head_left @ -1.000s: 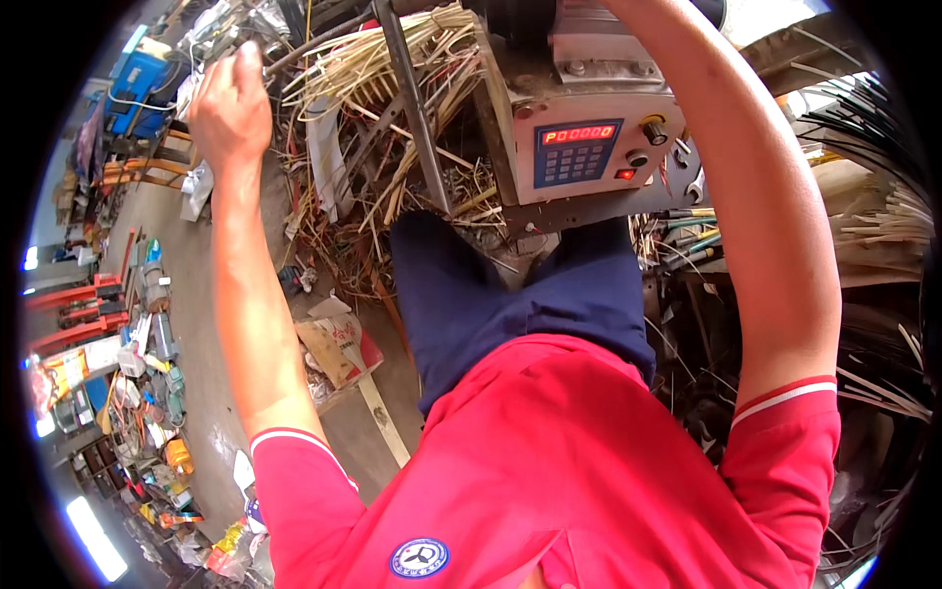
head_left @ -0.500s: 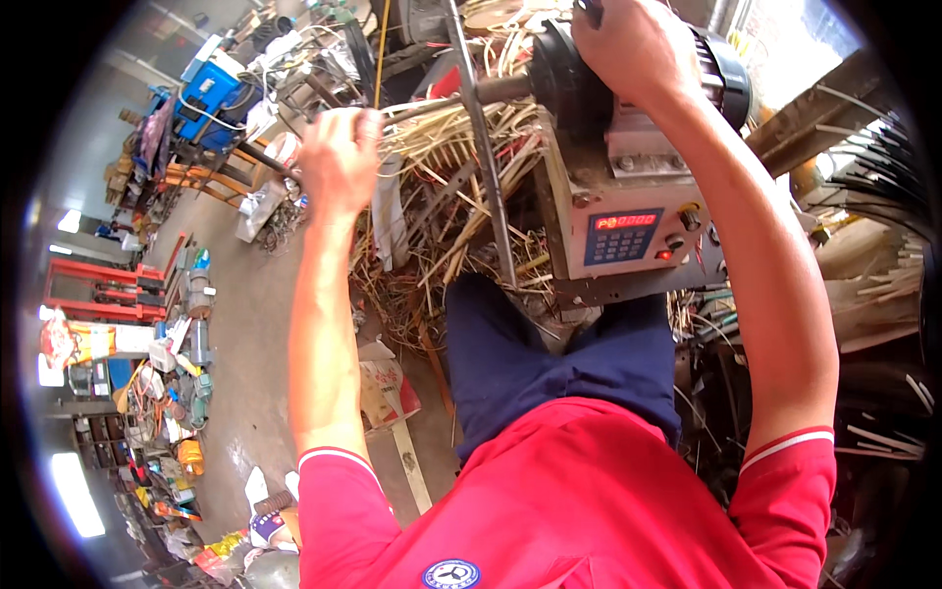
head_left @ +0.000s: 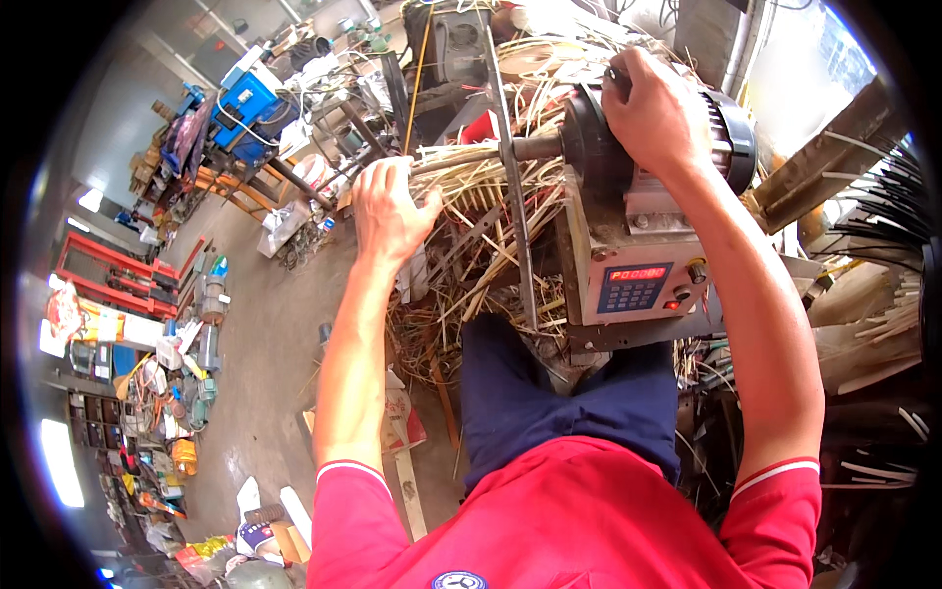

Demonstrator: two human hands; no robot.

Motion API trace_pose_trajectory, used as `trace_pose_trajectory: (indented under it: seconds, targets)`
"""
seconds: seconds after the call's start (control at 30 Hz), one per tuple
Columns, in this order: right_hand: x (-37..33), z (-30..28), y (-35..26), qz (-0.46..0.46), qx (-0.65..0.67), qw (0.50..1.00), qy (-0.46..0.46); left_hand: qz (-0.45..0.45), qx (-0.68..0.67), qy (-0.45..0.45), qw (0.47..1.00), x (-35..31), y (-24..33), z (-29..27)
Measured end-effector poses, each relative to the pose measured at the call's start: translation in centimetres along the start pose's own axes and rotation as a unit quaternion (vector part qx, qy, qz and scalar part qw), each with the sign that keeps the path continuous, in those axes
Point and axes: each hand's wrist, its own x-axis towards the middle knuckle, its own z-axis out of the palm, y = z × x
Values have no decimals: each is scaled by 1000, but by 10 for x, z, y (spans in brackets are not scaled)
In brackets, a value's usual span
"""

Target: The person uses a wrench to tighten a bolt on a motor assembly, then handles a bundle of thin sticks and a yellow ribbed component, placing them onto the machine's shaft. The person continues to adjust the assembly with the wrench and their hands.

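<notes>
My right hand (head_left: 662, 118) is closed round a small black handle (head_left: 618, 79) on top of the black motor (head_left: 728, 137). The motor sits on a light metal box whose control panel (head_left: 635, 287) has a red lit display and a keypad. A metal rod (head_left: 456, 160) runs left from the motor's front, behind a flat upright bar (head_left: 510, 177). At the rod's left end, my left hand (head_left: 385, 216) has its fingers bent over it and the thumb apart; the fingertips are hidden. Pale thin strips (head_left: 491, 236) lie tangled under the rod.
A heap of strips and scraps lies round the machine's base. Bundles of black rods (head_left: 893, 187) stand at the right. A blue machine (head_left: 245, 106) and a red metal frame (head_left: 118, 275) are at the left, beyond the concrete floor (head_left: 255, 373). A yellow cord (head_left: 421, 69) hangs above my left hand.
My left hand has moved right along the rod, toward the motor, and its thumb now stands out. The right hand keeps its place on the handle. The whole view has shifted.
</notes>
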Motion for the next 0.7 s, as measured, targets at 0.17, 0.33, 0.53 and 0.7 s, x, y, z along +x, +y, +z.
trace_pose_trajectory:
  seconds: [0.17,0.33,0.53,0.7]
  targets:
    - [4,-5,-4,25,-21,999,-25,11,-1,72,997,7,10,-9]
    - [1,2,0,-27,52,997,40,21,-40,64,997,5,2,-8]
    - [-3,-2,-5,-45,34,998,38,-14,-50,60,997,3,6,-14]
    - [-3,-8,-5,-34,37,998,29,-21,-17,81,996,16,13,-18]
